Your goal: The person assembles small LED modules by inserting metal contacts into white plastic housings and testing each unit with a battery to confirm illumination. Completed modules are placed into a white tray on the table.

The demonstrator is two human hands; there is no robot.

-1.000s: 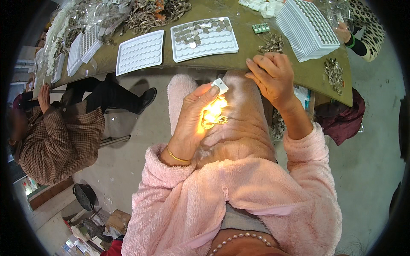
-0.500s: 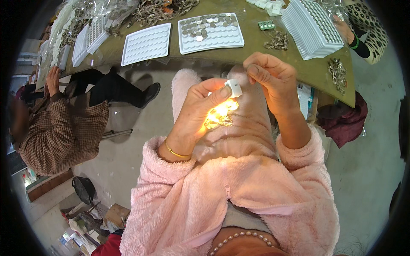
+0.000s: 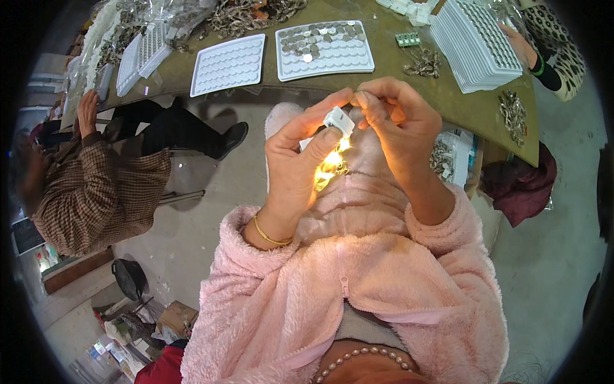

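Note:
My left hand (image 3: 297, 157) pinches a small white plastic piece (image 3: 337, 120) between thumb and forefinger, and a bunch of shiny metal parts (image 3: 330, 168) glints in its palm. My right hand (image 3: 395, 125) meets it from the right, its fingertips closed on the top edge of the same white piece. Both hands are raised above my lap in pink fleece sleeves. A gold bangle (image 3: 268, 235) circles my left wrist.
An olive table (image 3: 448, 89) runs ahead with a white tray of round metal pieces (image 3: 324, 49), an empty white cell tray (image 3: 228, 64), a stack of white trays (image 3: 476, 41) and piles of metal parts (image 3: 422, 63). A seated person in a checked coat (image 3: 89, 192) is at left; another person's hand (image 3: 519, 45) at far right.
My right hand came from the table edge to the left hand and took hold of the white piece. Both hands rose a little.

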